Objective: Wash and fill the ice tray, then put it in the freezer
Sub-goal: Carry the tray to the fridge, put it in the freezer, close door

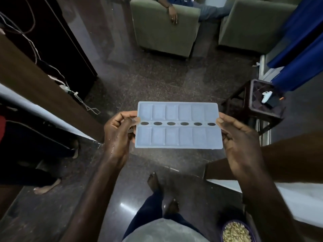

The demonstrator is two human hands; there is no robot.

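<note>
While both hands pinch its short ends, the pale blue, translucent plastic ice tray (178, 126) hangs level above the dark speckled stone floor (157, 81). The left hand (118, 135) and right hand (239, 144) curl thumbs over its rim. Two rows of smooth rectangular cells flank six oval holes. This looks like the carrying step; the next move calls for keeping it flat, though I cannot tell if it holds water

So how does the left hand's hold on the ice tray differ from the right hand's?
The left hand pinches the left short edge of the ice tray; the right hand pinches the right short edge. The left hand has water drops on its back; I can make out none on the right hand. Shared: each has its thumb on top by the centre strip of holes and fingers beneath, holding the tray level, cells up.
</note>
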